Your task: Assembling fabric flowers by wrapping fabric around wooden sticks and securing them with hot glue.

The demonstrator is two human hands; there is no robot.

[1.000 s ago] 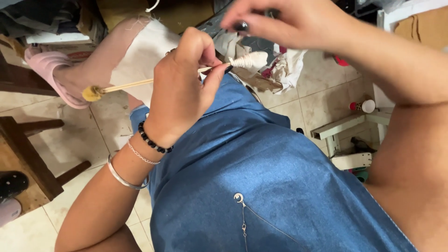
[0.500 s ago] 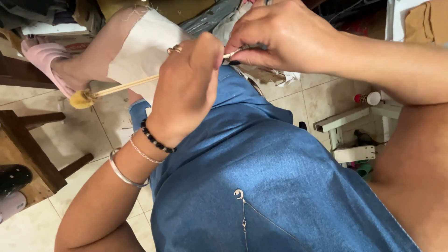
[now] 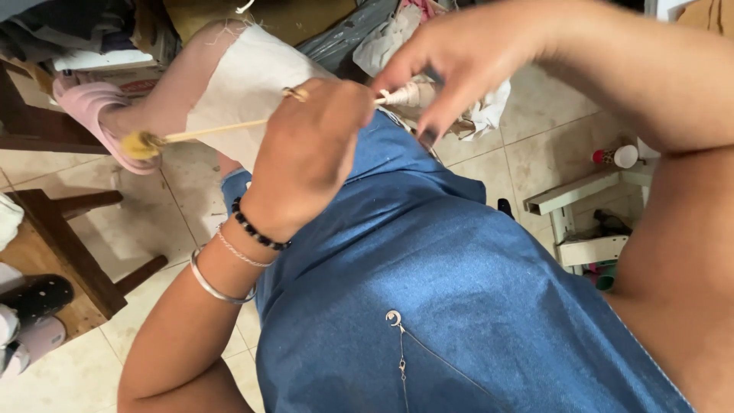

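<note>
Over blue lap | left hand (image 3: 310,157) grip clamped on thin stick (image 3: 214,131); right hand (image 3: 466,57) apparently pinches its wrapped tip (image 3: 409,95)

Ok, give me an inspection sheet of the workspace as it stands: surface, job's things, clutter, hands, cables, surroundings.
Surface: no table; work is done over a lap in blue denim, above a beige tiled floor.
Job's things: thin wooden stick with a yellowish tuft at its far end; a whitish wrapped bit at the near end.
Clutter: white rags; pink slipper; small red-and-white bottle.
Hands: left hand closed round the stick; right hand pinches the wrapped end.
Cables: nothing seen.
Surroundings: dark wooden stool at left, white rack at right.
</note>
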